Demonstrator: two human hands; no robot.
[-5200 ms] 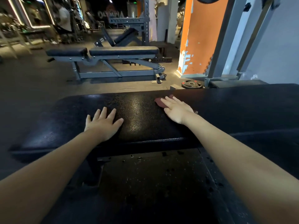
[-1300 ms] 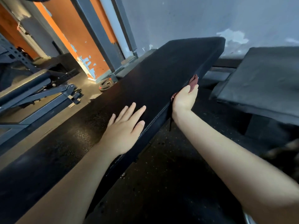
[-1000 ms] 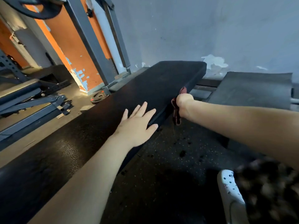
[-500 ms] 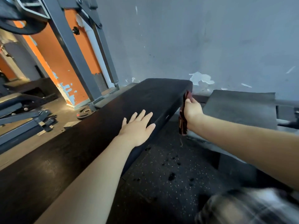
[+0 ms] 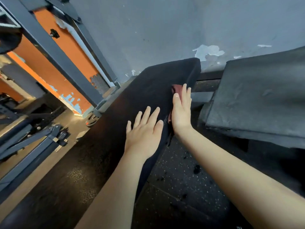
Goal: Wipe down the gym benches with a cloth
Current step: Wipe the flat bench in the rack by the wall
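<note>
One view only, head-worn, wide-angle. Faces forward and down along the long black padded bench (image 5: 102, 146). Frame is rolled, so the bench runs diagonally from lower left to upper right. Close range: left hand (image 5: 144, 134) and right hand (image 5: 181, 111) sit mid-frame. Grey painted wall (image 5: 165, 30) fills the background.

The bench pad (image 5: 102, 162) is black, pebbled, faintly glossy vinyl; the cloth (image 5: 177, 88) is matt dark-red fabric.

Gym around me: padded bench (image 5: 148, 90) at centre, steel rack upright (image 5: 54, 52) upper left, weight plate (image 5: 90, 121) mid-left, speckled rubber flooring (image 5: 178, 179) below.
</note>
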